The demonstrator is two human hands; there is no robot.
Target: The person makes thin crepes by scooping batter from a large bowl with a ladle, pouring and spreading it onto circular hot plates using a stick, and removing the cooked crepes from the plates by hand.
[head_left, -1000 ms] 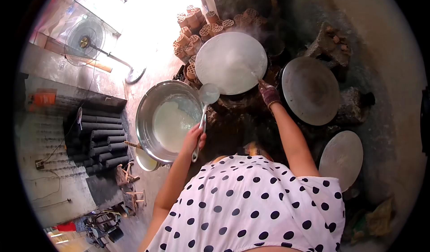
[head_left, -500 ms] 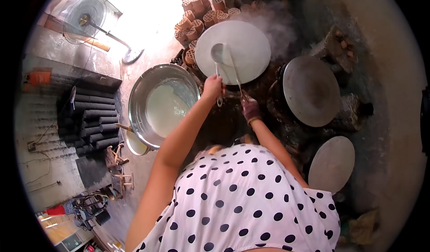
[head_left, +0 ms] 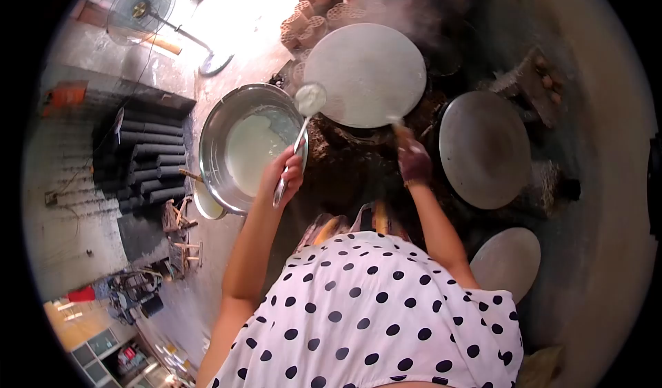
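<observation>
My left hand (head_left: 283, 173) is wrapped round the handle of a metal ladle (head_left: 310, 100), whose bowl holds some whitish batter. The ladle is between a large steel basin (head_left: 208, 129) of white batter (head_left: 254, 155) and a round white griddle surface (head_left: 365, 74). My right hand (head_left: 414, 160), in a dark reddish glove, is closed on a thin tool (head_left: 398, 127) near the griddle's lower right edge. The tool's tip is blurred. To the right is a round grey lid (head_left: 485, 149).
Clay-coloured perforated cylinders (head_left: 310, 15) stand behind the griddle. At the left are a standing fan (head_left: 141, 8) and stacked black cylinders (head_left: 152, 153). Another pale disc (head_left: 507, 264) lies at the lower right. Steam rises at the back.
My left hand has drawn the ladle from over the griddle back toward the basin. My right hand has moved right with its tool, away from the griddle's middle.
</observation>
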